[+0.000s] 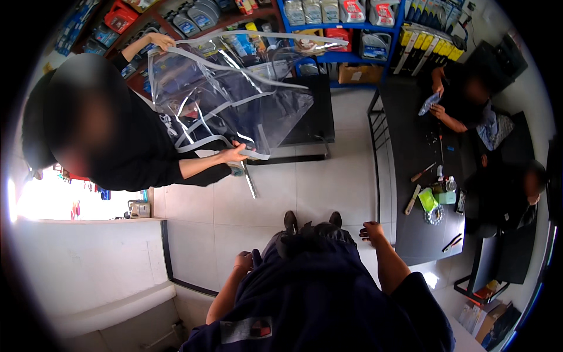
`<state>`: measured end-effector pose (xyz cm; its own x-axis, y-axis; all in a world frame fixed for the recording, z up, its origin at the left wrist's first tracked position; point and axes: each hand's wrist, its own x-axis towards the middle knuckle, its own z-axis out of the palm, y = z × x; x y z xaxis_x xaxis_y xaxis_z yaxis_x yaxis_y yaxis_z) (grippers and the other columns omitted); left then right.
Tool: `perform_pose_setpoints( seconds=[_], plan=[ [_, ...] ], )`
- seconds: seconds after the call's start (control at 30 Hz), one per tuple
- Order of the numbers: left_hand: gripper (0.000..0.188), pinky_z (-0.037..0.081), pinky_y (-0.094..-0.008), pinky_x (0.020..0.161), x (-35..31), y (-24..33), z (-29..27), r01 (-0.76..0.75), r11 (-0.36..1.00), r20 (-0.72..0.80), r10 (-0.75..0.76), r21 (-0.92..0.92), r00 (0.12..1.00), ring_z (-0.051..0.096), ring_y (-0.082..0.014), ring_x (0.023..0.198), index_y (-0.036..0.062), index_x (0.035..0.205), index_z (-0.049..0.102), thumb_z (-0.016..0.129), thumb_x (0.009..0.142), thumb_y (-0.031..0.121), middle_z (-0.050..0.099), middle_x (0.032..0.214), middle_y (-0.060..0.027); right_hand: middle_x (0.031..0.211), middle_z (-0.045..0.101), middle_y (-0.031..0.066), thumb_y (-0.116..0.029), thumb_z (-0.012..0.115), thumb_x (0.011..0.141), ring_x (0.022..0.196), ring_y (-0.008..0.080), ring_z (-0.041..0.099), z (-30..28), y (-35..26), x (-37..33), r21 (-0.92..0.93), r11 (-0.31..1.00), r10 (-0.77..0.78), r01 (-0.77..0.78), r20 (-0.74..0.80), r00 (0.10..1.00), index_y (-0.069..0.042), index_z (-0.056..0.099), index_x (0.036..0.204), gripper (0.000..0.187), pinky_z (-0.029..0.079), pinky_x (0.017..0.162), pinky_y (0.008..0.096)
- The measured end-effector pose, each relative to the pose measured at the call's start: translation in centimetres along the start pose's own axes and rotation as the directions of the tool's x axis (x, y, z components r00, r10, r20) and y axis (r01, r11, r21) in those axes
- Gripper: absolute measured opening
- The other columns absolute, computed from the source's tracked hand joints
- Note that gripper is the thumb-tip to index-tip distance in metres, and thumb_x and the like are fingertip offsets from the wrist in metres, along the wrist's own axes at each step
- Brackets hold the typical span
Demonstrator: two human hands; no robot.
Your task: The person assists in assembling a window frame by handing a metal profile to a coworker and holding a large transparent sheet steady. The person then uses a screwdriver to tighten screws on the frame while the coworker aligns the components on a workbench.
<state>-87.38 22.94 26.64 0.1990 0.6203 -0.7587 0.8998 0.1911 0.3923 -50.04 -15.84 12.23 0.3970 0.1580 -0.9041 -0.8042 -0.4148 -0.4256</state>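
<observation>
Hanging beside the counter (404,146), the right hand (370,232) is loosely curled, nothing gripped; whether anything is pinched by the left hand (244,261) cannot be told. At far left, a clear sheet (226,106) is held by a co-worker (143,138), opened out but not flattened, touched by neither.

Pale tiled floor (264,196) mid-frame, black table (404,141) at right, blue shelving (328,58) along the top, white wall (88,252) filling lower left, bright glare (47,196) just above it.
</observation>
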Motion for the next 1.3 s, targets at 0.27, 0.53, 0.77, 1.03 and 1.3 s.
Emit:
perform_pose_setpoints(
  seconds=[0.27,0.53,0.77,1.03,1.3],
  plan=[
    [0.033,0.058,-0.0352,0.058,0.9,-2.7,0.3,-0.112,0.984,0.005,0.112,0.14,0.994,0.07,-0.0239,0.069,-0.0005,0.111,0.068,0.058,0.089,0.022,0.071,0.089,-0.0173,0.089,0.068,0.0125,-0.024,0.057,0.093,0.068,0.0236,0.067,-0.8,2.9,-1.0,0.012,0.998,0.062,-0.062,0.001,0.998,-0.005,0.054,0.117,0.03,0.053,0.054,0.0366],
    [0.032,0.054,-0.0313,0.061,-0.3,-4.0,1.3,0.038,0.999,0.033,-0.037,-0.036,0.999,0.07,-0.0186,0.069,0.0016,0.112,0.066,0.057,0.089,0.022,0.072,0.081,-0.015,0.085,0.068,0.0115,-0.024,0.057,0.094,0.066,0.0227,0.067,-4.1,8.7,1.0,-0.008,0.985,0.17,-0.171,-0.03,0.985,-0.007,0.055,0.115,0.028,0.053,0.054,0.0374],
    [0.027,0.057,-0.0349,0.066,3.8,-7.2,-2.8,-0.264,0.942,-0.048,0.279,0.208,0.959,0.069,-0.02,0.066,0.0051,0.105,0.07,0.063,0.087,0.025,0.072,0.081,-0.0119,0.084,0.067,0.0101,-0.023,0.057,0.09,0.066,0.0231,0.067,-2.1,4.8,0.2,0.222,0.973,-0.042,0.06,-0.084,0.996,-0.008,0.052,0.122,0.036,0.053,0.053,0.0373],
    [0.029,0.053,-0.0345,0.045,3.4,-6.4,-2.4,-0.031,0.995,0.145,0.045,-0.097,0.988,0.065,-0.0236,0.058,0.0052,0.118,0.058,0.054,0.093,0.019,0.066,0.077,-0.016,0.091,0.069,0.0147,-0.025,0.055,0.094,0.071,0.0271,0.068,0.0,10.1,-8.6,0.171,0.984,-0.025,0.051,-0.15,0.988,-0.006,0.055,0.117,0.03,0.055,0.059,0.04],
    [0.024,0.056,-0.0383,0.077,9.3,-19.8,1.7,-0.449,0.681,0.476,0.165,0.579,0.864,0.07,-0.0269,0.088,0.0077,0.097,0.073,0.061,0.085,0.025,0.072,0.094,-0.0173,0.094,0.07,0.0167,-0.028,0.055,0.095,0.075,0.0276,0.07,0.4,12.5,-24.7,0.177,0.981,-0.01,0.077,-0.352,0.936,-0.002,0.057,0.115,0.033,0.058,0.062,0.0403]
  ],
)
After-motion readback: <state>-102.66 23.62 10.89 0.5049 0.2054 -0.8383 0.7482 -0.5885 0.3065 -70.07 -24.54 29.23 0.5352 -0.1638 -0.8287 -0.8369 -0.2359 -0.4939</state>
